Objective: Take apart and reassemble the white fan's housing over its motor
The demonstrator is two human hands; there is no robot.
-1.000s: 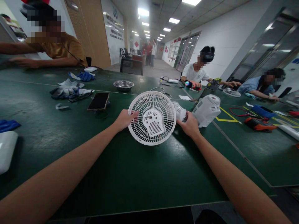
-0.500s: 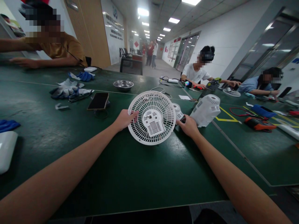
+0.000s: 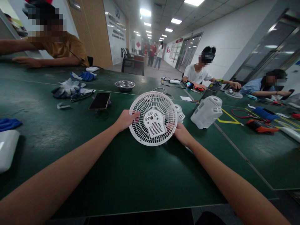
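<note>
A round white fan grille (image 3: 138, 133) with a slotted plate at its centre is held up, tilted, over the green table (image 3: 131, 178). My left hand (image 3: 125, 120) grips its left rim, thumb on the near side and fingers behind the bars. At the lower right rim, my right hand (image 3: 182, 133) is closed, its fingertips partly hidden behind the grille. Just behind the right edge is a white vented part (image 3: 180, 113), mostly covered by the grille. Right of my right hand, a white plastic housing (image 3: 206, 112) stands on the table.
A phone (image 3: 100, 101), gloves (image 3: 67, 89) and a metal bowl (image 3: 125, 85) lie beyond my left arm. A white object (image 3: 8, 150) sits at the left edge. An orange multimeter (image 3: 262, 126) lies to the right. Co-workers (image 3: 199, 72) sit across the table.
My right hand has moved left from beside the white vented part and housing to the grille's lower right rim. My left hand keeps its grip, and the grille stays nearly in place.
</note>
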